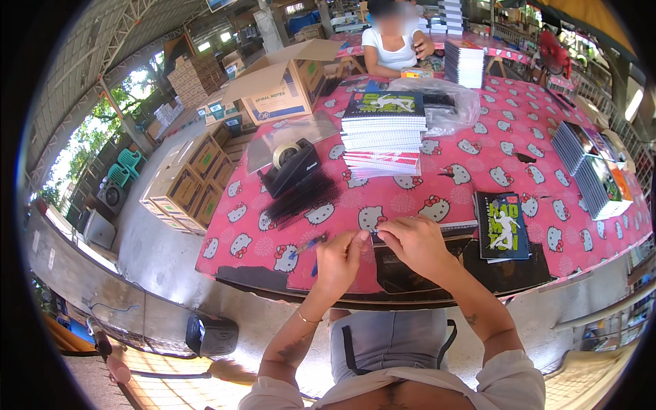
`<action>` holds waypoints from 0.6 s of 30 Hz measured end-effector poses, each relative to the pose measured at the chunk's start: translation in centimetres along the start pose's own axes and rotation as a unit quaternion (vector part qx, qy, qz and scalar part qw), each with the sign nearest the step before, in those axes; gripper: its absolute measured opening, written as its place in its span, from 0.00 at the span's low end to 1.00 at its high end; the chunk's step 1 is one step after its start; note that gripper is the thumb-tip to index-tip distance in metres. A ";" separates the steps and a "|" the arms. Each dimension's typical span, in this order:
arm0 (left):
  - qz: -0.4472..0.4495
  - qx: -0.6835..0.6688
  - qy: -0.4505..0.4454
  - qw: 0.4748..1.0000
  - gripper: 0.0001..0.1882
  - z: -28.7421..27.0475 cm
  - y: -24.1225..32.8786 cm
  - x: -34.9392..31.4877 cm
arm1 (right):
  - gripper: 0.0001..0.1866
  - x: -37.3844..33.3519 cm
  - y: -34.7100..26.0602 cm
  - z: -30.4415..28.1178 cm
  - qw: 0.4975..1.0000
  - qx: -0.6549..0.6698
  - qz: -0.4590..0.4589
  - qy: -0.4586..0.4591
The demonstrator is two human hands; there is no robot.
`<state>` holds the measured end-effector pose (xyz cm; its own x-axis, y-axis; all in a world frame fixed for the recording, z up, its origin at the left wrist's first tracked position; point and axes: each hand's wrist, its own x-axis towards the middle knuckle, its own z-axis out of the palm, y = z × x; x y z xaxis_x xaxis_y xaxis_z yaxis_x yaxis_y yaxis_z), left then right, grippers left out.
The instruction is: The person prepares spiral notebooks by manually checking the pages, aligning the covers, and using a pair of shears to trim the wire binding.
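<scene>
At the near edge of the table, my left hand (337, 262) and my right hand (422, 249) are close together, fingers pinched at the left end of a spiral notebook (462, 225). That notebook lies low and almost edge-on, mostly hidden by my right hand. What exactly the fingertips grip is too small to see. A notebook with a dark, green-lettered cover (503, 226) lies to the right. Left of my hands are a bunch of black binding coils (304, 199) and a few pens (312, 243). Ahead stands a tall stack of spiral notebooks (383, 133).
A black tape dispenser (292, 169) stands beyond the coils. An open carton (283, 87) sits at the far left. More notebook stacks (592, 171) line the right side. Clear plastic bags (447, 102) lie behind the central stack. Across the table sits another person (391, 49).
</scene>
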<state>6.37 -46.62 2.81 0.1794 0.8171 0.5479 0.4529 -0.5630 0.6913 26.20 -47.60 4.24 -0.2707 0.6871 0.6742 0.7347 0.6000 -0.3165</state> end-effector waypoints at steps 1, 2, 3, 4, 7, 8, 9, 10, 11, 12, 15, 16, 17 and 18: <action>0.000 0.000 0.000 1.000 0.11 0.0 0.1 0.0 | 0.04 0.0 0.0 0.0 1.000 0.000 0.001 0.000; 0.002 0.016 0.006 1.000 0.11 0.0 0.2 -0.1 | 0.04 0.1 0.0 -0.1 1.000 0.000 0.003 0.001; 0.004 0.032 0.011 0.999 0.10 0.0 0.2 -0.1 | 0.04 0.1 -0.1 0.0 1.000 -0.001 0.003 0.001; 0.005 0.032 0.012 0.999 0.10 0.0 0.0 -0.2 | 0.04 0.2 -0.2 0.0 1.000 -0.003 0.005 -0.002; 0.051 0.039 0.027 0.998 0.10 0.0 -0.9 -0.5 | 0.05 0.4 -0.2 0.0 1.000 -0.005 0.013 -0.001; 0.058 0.068 0.035 0.995 0.10 0.1 -1.0 -0.5 | 0.05 0.4 -0.1 0.1 1.000 -0.005 0.019 0.002; 0.064 0.098 0.042 0.992 0.10 0.2 -1.0 -0.5 | 0.05 0.5 -0.2 0.0 1.000 -0.005 0.018 0.002; 0.063 0.098 0.042 0.992 0.10 0.2 -1.0 -0.5 | 0.05 0.5 -0.3 -0.1 1.000 -0.002 0.017 0.002; 0.050 0.087 0.040 0.994 0.10 0.2 -0.9 -0.5 | 0.05 0.5 -0.4 -0.1 1.000 0.001 0.016 0.002; 0.038 0.076 0.039 0.996 0.11 0.2 -0.9 -0.4 | 0.05 0.4 -0.3 0.0 1.000 0.001 0.016 0.001; -0.021 -0.020 0.014 0.999 0.11 0.3 -0.4 -0.4 | 0.05 0.3 -0.1 0.0 1.000 0.002 0.011 0.008; -0.022 -0.019 0.014 0.999 0.11 0.3 -0.4 -0.3 | 0.05 0.3 -0.2 0.0 1.000 0.003 0.011 0.001; -0.043 -0.016 0.018 0.999 0.11 0.3 -0.4 -0.3 | 0.05 0.3 -0.2 0.0 1.000 0.003 0.011 -0.005; -0.064 -0.012 0.022 0.998 0.11 0.3 -0.4 -0.2 | 0.05 0.3 -0.4 0.0 1.000 0.005 0.010 -0.006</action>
<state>6.38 -46.54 2.29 0.0826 0.8766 0.4742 0.4485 -0.4576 0.7678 25.78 -47.67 4.57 -0.2631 0.7040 0.6597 0.7343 0.5896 -0.3363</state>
